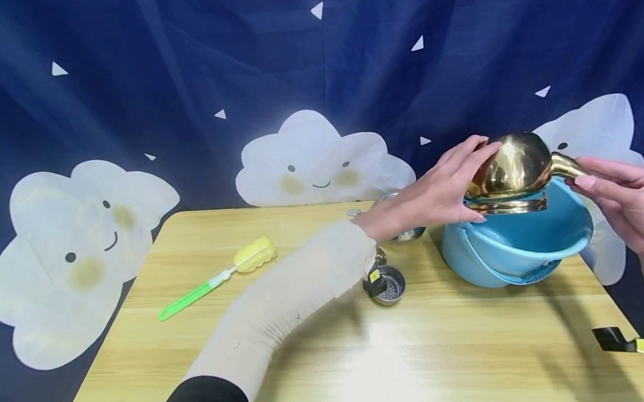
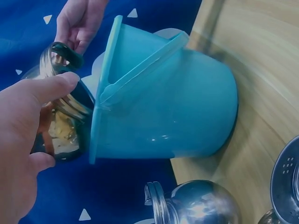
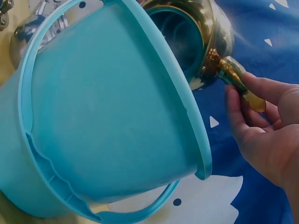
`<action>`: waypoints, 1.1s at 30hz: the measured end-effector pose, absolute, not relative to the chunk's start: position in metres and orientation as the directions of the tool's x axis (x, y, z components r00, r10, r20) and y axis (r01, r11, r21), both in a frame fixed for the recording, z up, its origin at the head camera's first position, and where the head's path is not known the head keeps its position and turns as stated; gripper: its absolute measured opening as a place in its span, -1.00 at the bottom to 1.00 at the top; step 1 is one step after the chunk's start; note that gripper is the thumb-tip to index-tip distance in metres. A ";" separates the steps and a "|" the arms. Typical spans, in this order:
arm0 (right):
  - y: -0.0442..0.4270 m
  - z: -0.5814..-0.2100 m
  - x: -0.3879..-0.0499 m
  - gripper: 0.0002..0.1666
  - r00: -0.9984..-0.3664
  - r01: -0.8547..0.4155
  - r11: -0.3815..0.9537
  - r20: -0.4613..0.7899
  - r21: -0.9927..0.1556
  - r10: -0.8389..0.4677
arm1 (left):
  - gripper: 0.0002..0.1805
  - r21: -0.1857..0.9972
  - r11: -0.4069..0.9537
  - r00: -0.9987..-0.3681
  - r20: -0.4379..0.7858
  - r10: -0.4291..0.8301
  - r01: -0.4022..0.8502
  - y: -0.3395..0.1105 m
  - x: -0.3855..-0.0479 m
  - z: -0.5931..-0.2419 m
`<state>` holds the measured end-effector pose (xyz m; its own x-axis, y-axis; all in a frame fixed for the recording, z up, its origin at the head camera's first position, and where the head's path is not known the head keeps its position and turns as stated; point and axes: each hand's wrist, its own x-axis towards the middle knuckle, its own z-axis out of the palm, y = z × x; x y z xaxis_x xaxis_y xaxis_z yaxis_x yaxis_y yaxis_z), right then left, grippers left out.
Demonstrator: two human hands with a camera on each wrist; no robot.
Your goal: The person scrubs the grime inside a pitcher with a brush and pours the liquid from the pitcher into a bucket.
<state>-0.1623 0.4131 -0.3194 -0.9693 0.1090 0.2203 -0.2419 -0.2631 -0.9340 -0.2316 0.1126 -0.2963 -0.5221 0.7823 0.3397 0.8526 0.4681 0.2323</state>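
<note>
A shiny gold teapot (image 1: 519,166) is tipped over the blue bucket (image 1: 474,257), its round mouth turned toward the bucket in the right wrist view. My left hand (image 1: 451,180) grips the pot's body from the left, with the thumb (image 2: 60,86) near the mouth's rim. From the right, my right hand (image 1: 631,196) pinches the gold spout (image 3: 238,81) between thumb and fingers. The bucket stands upright below the pot with its handle hanging down the front. Whether any liquid is inside the bucket cannot be seen.
Left of the bucket stands a silver pot (image 2: 201,203), partly hidden by my left arm. A small perforated metal strainer (image 1: 391,286) sits nearer on the wooden table (image 1: 302,370). A bottle brush (image 1: 188,300) with a yellow sponge head lies farther left. Behind hangs a blue curtain (image 1: 199,49).
</note>
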 end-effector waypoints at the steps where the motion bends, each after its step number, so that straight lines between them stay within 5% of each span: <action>1: 0.414 -0.321 -0.162 -0.53 -0.969 -0.241 -0.251 0.219 -0.938 0.111 | 0.30 0.199 0.461 -0.503 0.360 0.786 0.865 0.112 -0.231 -0.297; 18: 0.418 -0.333 -0.151 -0.41 -0.941 -0.332 -0.179 0.314 -0.926 0.125 | 0.19 -0.275 0.422 -0.257 0.479 0.839 0.864 0.112 -0.227 -0.313; 27: 0.421 -0.333 -0.155 -0.43 -0.918 -0.396 -0.248 0.387 -0.884 0.086 | 0.14 -0.333 0.428 -0.221 0.509 0.832 0.840 0.113 -0.228 -0.317; 33: 0.419 -0.331 -0.155 -0.42 -0.937 -0.343 -0.166 0.325 -0.925 0.128 | 0.14 -0.355 0.431 -0.215 0.510 0.833 0.830 0.112 -0.231 -0.319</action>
<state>-0.1552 0.4191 -0.3313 -0.9370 0.1275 0.3251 -0.3433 -0.1655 -0.9245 -0.2315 0.1125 -0.3188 -0.2152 0.8331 0.5096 0.8297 0.4312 -0.3545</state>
